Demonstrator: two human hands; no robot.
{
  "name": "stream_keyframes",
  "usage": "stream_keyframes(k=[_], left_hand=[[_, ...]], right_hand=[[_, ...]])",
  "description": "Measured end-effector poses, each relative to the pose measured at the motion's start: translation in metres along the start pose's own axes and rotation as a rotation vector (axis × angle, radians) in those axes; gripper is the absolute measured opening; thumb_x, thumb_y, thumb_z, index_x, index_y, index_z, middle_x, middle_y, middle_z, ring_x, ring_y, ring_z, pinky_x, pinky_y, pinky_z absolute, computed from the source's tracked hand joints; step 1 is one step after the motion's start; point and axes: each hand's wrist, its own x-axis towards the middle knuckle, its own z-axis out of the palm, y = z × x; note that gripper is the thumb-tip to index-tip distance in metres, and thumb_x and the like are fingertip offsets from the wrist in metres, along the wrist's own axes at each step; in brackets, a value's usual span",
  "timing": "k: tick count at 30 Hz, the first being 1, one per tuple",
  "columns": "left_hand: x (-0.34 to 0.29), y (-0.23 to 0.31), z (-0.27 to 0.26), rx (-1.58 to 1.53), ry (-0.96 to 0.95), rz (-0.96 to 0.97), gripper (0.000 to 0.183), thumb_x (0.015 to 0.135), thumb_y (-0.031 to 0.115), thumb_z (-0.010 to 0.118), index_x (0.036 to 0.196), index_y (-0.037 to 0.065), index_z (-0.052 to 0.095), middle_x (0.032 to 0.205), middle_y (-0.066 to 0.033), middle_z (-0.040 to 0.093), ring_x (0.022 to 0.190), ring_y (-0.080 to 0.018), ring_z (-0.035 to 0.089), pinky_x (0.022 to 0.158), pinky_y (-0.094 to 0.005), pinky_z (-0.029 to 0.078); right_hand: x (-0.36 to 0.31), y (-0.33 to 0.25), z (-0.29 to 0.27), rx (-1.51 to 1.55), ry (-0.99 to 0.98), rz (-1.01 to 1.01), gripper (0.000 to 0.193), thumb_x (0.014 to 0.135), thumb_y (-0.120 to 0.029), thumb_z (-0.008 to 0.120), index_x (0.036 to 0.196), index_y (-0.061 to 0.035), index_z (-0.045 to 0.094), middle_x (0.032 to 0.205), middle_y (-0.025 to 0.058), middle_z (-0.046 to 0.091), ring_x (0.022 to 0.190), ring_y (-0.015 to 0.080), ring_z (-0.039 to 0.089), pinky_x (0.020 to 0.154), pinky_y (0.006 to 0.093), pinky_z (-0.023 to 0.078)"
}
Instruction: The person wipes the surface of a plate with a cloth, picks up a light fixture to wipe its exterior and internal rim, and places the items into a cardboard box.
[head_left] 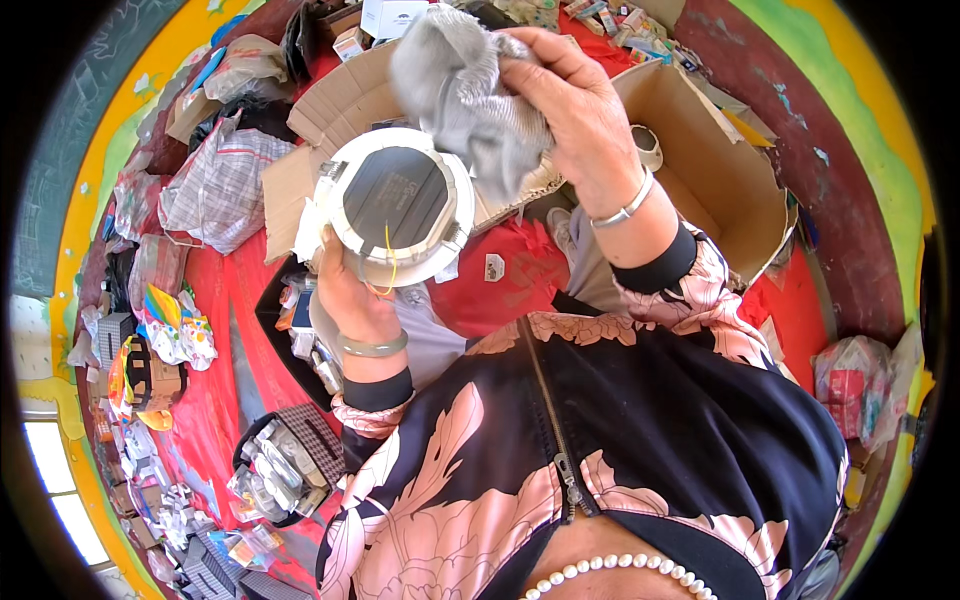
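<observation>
As left fingers (333,256) hold fixture (395,200) by rim | right fingers (550,50) grip cloth (445,80)

Left hand (358,312) apparently part-hidden behind fixture (400,200), necklace (625,561) cut off

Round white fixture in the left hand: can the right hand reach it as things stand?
Probably yes: the right hand is near the fixture, with only the grey cloth it holds between them.

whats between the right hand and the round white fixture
A crumpled grey cloth, gripped by the right hand, shows between them in the head view.
</observation>
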Motion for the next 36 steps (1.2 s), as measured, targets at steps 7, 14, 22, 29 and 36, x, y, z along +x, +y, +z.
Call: stream_keyframes(k=[7,14,22,29,36], left_hand=[[0.002,-0.007,0.016,0.187,0.052,0.128,0.032,0.097,0.020,0.044,0.115,-0.006,0.052,0.106,-0.0122,0.061,0.094,-0.0208,0.060,0.081,-0.0339,0.048],[0.000,-0.018,0.025,0.305,0.018,0.201,0.026,0.094,0.017,0.048,0.102,-0.004,0.062,0.093,-0.0028,0.061,0.083,-0.0100,0.054,0.073,-0.0247,0.045],[0.007,-0.009,0.001,0.313,0.010,0.231,0.026,0.095,0.019,0.050,0.096,-0.004,0.062,0.090,-0.0051,0.063,0.080,-0.0101,0.057,0.070,-0.0248,0.046],[0.001,0.018,0.007,1.106,-0.022,0.752,0.024,0.091,0.016,0.053,0.100,-0.005,0.062,0.091,-0.0091,0.066,0.077,-0.0181,0.063,0.070,-0.0297,0.048],[-0.001,0.039,0.031,1.651,-0.976,1.490,0.028,0.074,0.004,0.058,0.099,-0.008,0.059,0.096,-0.0196,0.063,0.098,-0.0312,0.062,0.085,-0.0383,0.051]], right_hand=[[-0.004,0.043,0.008,-0.799,-0.013,-0.387,0.024,0.080,-0.006,0.064,0.103,-0.0033,0.062,0.088,0.0051,0.061,0.080,0.0147,0.059,0.071,0.0270,0.048],[-0.030,0.052,0.033,-1.082,-0.386,-0.735,0.023,0.066,-0.002,0.060,0.088,-0.0055,0.062,0.090,0.0069,0.060,0.088,0.0268,0.055,0.076,0.0374,0.045],[-0.026,0.022,0.013,-0.624,-0.820,-0.453,0.025,0.063,0.007,0.051,0.083,-0.0027,0.064,0.088,0.0077,0.063,0.089,0.0270,0.058,0.079,0.0366,0.047],[-0.004,0.018,-0.050,-0.150,-0.049,0.466,0.019,0.087,-0.009,0.054,0.100,0.0005,0.064,0.099,0.0044,0.065,0.090,0.0109,0.060,0.079,0.0253,0.048],[-0.022,0.038,-0.039,0.198,-0.042,0.747,0.053,0.081,-0.041,0.068,0.111,0.0023,0.059,0.104,0.0108,0.064,0.090,0.0168,0.063,0.081,0.0303,0.051]])
